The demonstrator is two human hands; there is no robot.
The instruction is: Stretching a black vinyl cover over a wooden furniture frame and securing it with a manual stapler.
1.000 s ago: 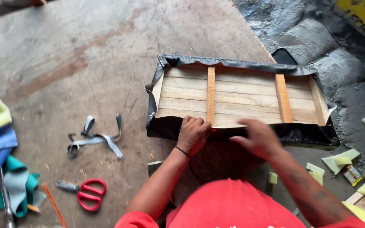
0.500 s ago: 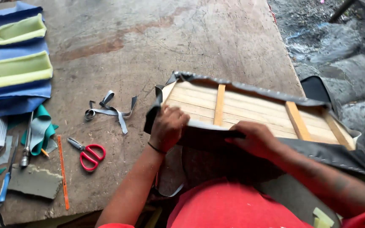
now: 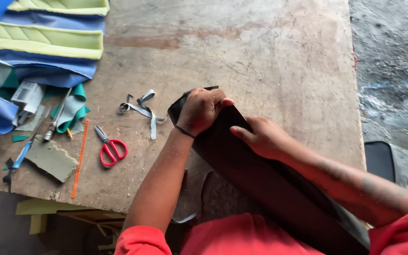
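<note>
A left hand (image 3: 203,109) clenches the upper corner of a black, smooth vinyl-covered panel (image 3: 260,184) tilted against the near edge of a worn, scuffed wooden worktable (image 3: 260,52), while the right hand (image 3: 260,137) presses flat on its face, gripping nothing. Keeping the covering taut and even (no slack at the corner) looks the key. Red-handled scissors (image 3: 112,148) and grey strip offcuts (image 3: 140,108) lie toward the table's left edge.

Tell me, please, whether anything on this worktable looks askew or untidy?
Yes: grey fabric offcuts lie tangled beside the red-handled scissors, and a rough-edged grey scrap sits at the table's left edge.
</note>
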